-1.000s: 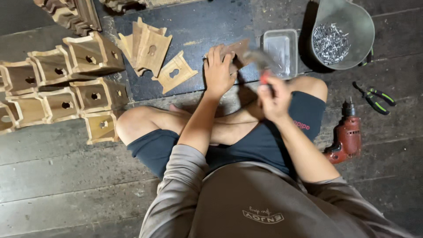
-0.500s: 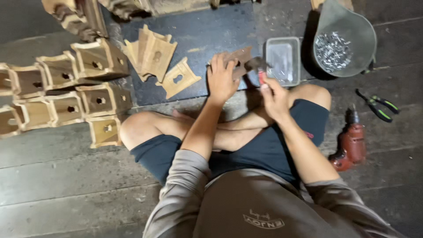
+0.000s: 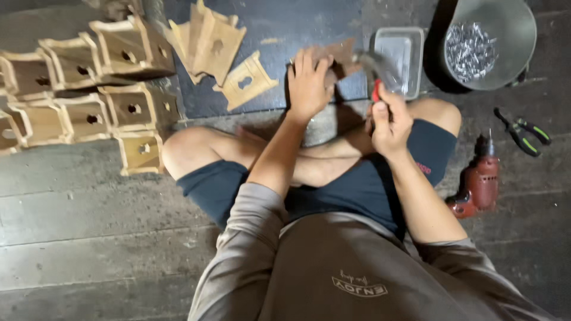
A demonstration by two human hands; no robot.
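Observation:
I sit cross-legged on a plank floor. My left hand (image 3: pixel 308 84) presses flat on a small brown wooden piece (image 3: pixel 340 54) lying on a dark mat (image 3: pixel 297 30). My right hand (image 3: pixel 389 122) grips a hammer (image 3: pixel 375 70) by its red handle; the blurred metal head hangs just right of the wooden piece, over a clear plastic tray (image 3: pixel 397 56).
Several small open wooden boxes (image 3: pixel 89 95) are stacked at the left. Flat cut wooden pieces (image 3: pixel 220 53) lie on the mat. A grey bowl of nails (image 3: pixel 483 41) stands top right. Green-handled pliers (image 3: pixel 523 134) and a red drill (image 3: pixel 479 181) lie at the right.
The hammer head has shifted up and right over the tray while my left hand stays on the wooden piece. The camera view has drifted slightly.

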